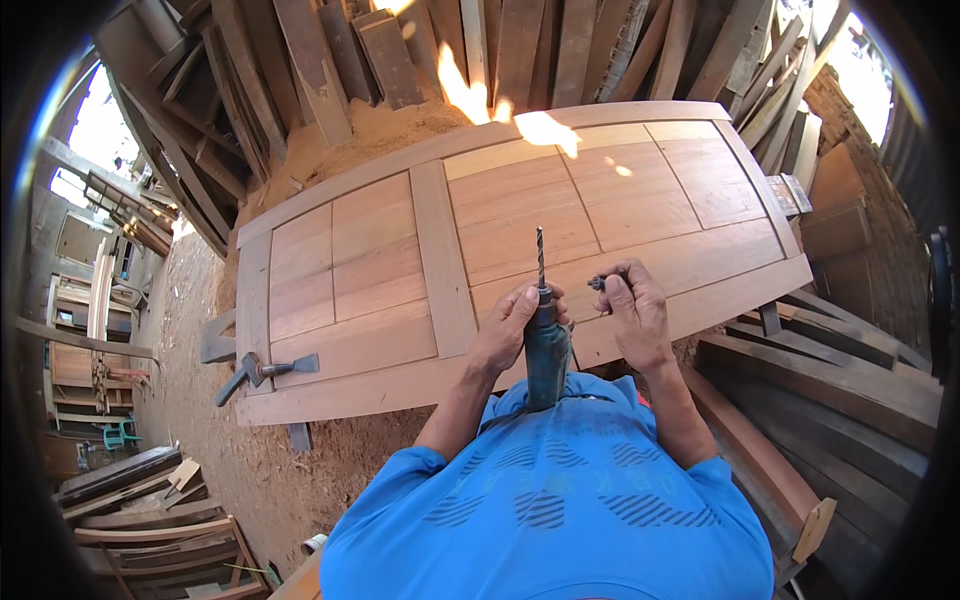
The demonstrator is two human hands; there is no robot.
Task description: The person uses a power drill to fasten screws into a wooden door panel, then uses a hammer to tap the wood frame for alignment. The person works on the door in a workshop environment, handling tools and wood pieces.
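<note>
A green power drill point(546, 352) stands upright against my blue shirt, its twist bit point(541, 258) pointing away from me. Closed round the drill's dark chuck point(545, 298) is my left hand point(512, 322). Just to the right of the chuck, my right hand point(636, 308) pinches a small dark chuck key point(598, 284), its toothed end turned toward the drill and apart from it. Beyond both hands lies a panelled wooden door point(447, 260), flat on supports. A hammer-like tool with a broad metal blade, an adze point(268, 372), rests on the door's near left corner.
Many boards point(390, 60) lean upright behind the door, with a heap of sawdust point(375, 140) at their foot. Stacked timber beams point(830, 370) lie close on my right. Wooden frames point(165, 550) and planks are at the lower left, on a dirt floor point(200, 380) with shavings.
</note>
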